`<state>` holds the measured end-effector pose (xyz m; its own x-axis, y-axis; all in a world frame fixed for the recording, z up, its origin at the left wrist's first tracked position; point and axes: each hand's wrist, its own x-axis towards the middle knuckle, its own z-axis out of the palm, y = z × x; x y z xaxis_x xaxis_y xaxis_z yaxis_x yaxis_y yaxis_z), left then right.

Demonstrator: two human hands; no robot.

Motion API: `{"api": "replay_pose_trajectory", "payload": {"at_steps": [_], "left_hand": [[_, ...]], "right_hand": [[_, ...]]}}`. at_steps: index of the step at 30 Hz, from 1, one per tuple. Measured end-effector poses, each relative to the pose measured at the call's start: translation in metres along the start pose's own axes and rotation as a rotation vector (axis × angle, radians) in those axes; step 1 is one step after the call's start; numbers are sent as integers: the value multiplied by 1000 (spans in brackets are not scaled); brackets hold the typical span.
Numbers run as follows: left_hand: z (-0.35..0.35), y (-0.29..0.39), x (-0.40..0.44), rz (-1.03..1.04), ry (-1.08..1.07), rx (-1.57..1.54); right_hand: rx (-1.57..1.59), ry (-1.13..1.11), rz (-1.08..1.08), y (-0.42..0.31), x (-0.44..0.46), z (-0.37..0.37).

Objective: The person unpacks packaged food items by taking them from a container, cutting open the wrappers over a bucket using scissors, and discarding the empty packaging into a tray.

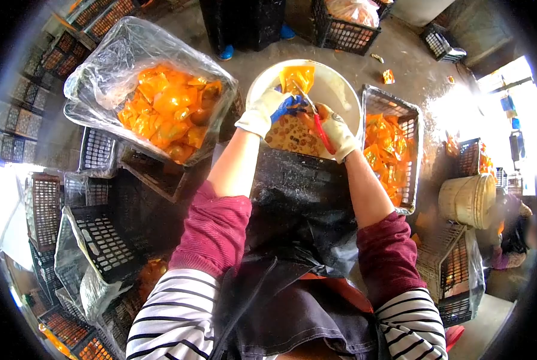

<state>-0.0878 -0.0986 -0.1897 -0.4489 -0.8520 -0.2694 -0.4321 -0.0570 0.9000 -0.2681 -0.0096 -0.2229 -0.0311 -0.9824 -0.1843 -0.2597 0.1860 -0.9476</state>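
Observation:
My left hand [262, 114], in a whitish glove with blue on the fingers, is closed on an orange plastic packet [298, 75] over a white tub [353, 99]. My right hand [339, 133], also gloved, grips red-handled scissors [323, 137]. Their blades lie across the packet's lower part; whether they are apart or closed is hard to tell. Below both hands, brownish round pieces [292, 141] sit in pale liquid inside the tub. The lower end of the packet is hidden behind my fingers.
Left of the tub stands a plastic-lined crate [142, 42] heaped with orange packets [169, 108]. To its right is another crate [413, 162] of orange packaging. A lidded bucket [467, 201] and several stacked crates surround me. Someone in blue shoes [227, 53] stands opposite.

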Motion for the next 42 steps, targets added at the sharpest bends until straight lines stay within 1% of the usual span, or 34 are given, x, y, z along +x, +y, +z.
{"api": "replay_pose_trajectory", "payload": {"at_steps": [1, 4, 7, 10, 12, 14, 16, 17, 19, 20, 22, 23, 25, 26, 28, 29, 31, 32, 34, 35, 36, 37, 38, 39, 41, 42], "left_hand": [[2, -14, 14, -23, -2, 140], [4, -35, 26, -64, -62, -227], [1, -27, 17, -64, -44, -158], [4, -26, 16, -75, -136, -259], [4, -39, 26, -60, -180, -311], [5, -38, 29, -16, -175, -255], [5, -30, 21, 47, -119, -89], [1, -2, -2, -53, -59, -44], [2, -9, 8, -72, -10, 100], [2, -13, 12, -84, 14, 171], [1, 11, -5, -130, 18, 265], [0, 19, -12, -152, 21, 313], [2, -5, 1, -80, 150, 246], [0, -5, 0, -43, 215, 211], [1, -2, -2, -93, 265, 214], [0, 2, -4, -117, 290, 215], [4, -14, 0, 100, 330, 440], [4, -15, -4, 208, 348, 551], [3, -17, -15, 362, 459, 900], [2, -22, -13, 510, 565, 1026], [0, -26, -12, 647, 699, 1154], [0, -28, -10, 599, 650, 1068], [0, -28, -9, 534, 592, 960], [1, -26, -6, 403, 505, 781], [2, -22, -4, 254, 456, 544], [3, -22, -4, 207, 452, 454]], "right_hand": [[10, -25, 70, -18, -8, 0], [28, -80, 228, -48, -19, -5], [170, -85, 219, -30, -11, -4], [30, -100, 16, -4, -2, -1], [87, -125, 86, -9, -6, -5], [94, -104, 174, -23, -12, -8], [58, -43, 285, -37, -16, -5], [103, -34, 251, -36, -16, -3], [196, -17, 184, -25, -14, 2], [161, -28, 111, -19, -11, 3], [92, -53, -31, -8, -5, 6], [127, -60, 48, -12, -8, 5], [194, -72, 201, -24, -13, -3], [197, -68, 208, -31, -15, -3], [204, -56, 222, -40, -19, -1], [-52, 32, 14, -30, -16, 1], [-561, 206, -403, -1, -5, 4], [-492, 152, -285, -3, -6, 2], [-371, 52, -76, -6, -8, -3], [-324, 11, 17, -13, -11, -4], [-298, -23, 85, -36, -20, -4], [-270, -56, 153, -48, -25, -4], [-239, -22, 16, -24, -15, -4], [-206, 13, -120, 18, 2, -4], [-286, 44, -222, 31, 7, -3], [-400, 39, -186, 9, -5, 0]]}}
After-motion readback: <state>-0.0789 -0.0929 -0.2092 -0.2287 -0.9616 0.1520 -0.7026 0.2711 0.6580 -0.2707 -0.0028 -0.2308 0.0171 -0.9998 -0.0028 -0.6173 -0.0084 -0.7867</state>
